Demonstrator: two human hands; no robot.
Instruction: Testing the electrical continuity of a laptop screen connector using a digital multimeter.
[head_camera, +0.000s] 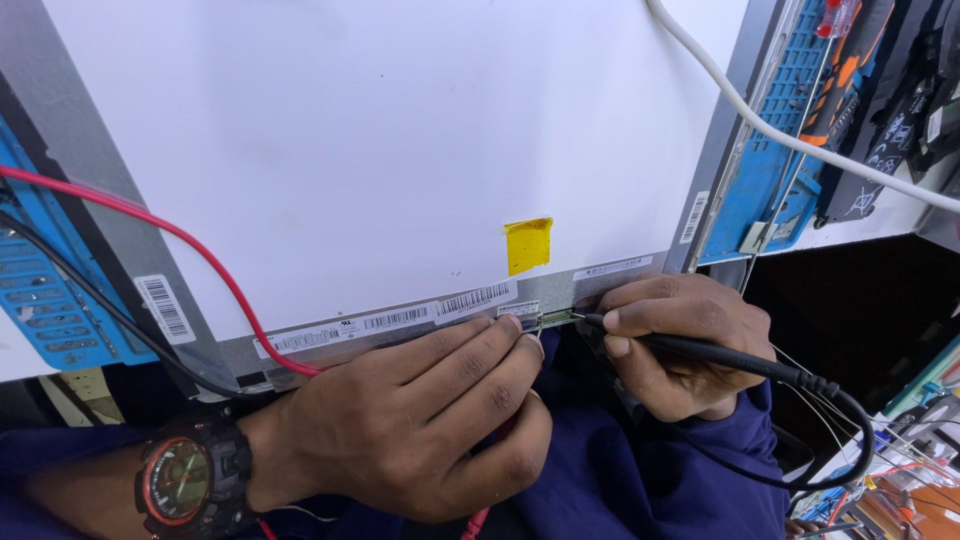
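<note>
A large white display panel (380, 150) lies back-side up in front of me, with barcode stickers along its near edge and a yellow tape patch (527, 243). My left hand (420, 425), with a black and red wristwatch (185, 480), pinches a thin metal probe tip against the small connector (555, 318) at the panel's near edge. My right hand (675, 340) holds a black probe (720, 355) like a pen, its tip touching the same connector. A red lead (170, 235) and a black lead (90, 295) cross the panel's left side.
A blue perforated mat (770, 150) lies under the panel at right and left. A white cable (800, 140) crosses the top right. Black parts (900, 90) and an orange-handled tool (845, 60) lie at top right; small clutter sits at bottom right.
</note>
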